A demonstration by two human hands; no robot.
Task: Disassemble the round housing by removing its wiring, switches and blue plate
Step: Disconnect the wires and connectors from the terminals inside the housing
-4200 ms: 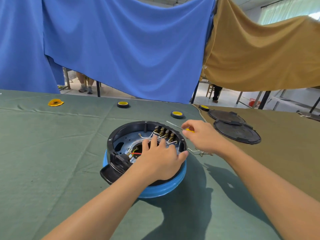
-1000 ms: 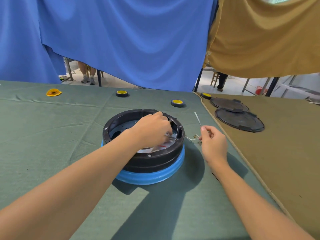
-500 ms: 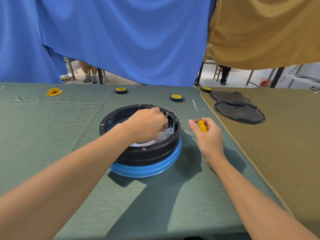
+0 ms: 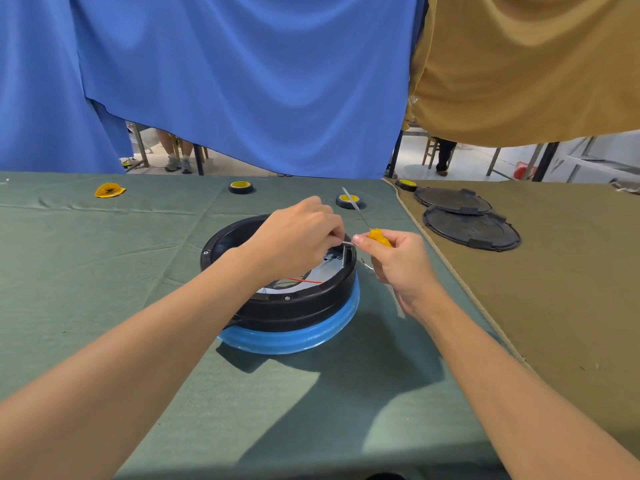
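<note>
Viewing from the head camera: the round housing [image 4: 294, 310] sits on the green table [image 4: 104, 289], red wire [image 4: 306, 280] lying inside, left hand [image 4: 298, 237] pinching a pale lead [image 4: 347, 244] at its far-right rim. The right hand [image 4: 401, 261] is curled round the yellow screwdriver [image 4: 380, 236], blade pointing far, away from the work. Judgement: draw the lead straight up, slowly, minding snags on the rim.

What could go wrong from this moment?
1. The right hand grips the yellow screwdriver while its fingertips meet the pale wire that the left hand pinches; the tool may slip.
2. Neither hand holds the round housing, so a hard pull could shift it or snap the wire.
</note>
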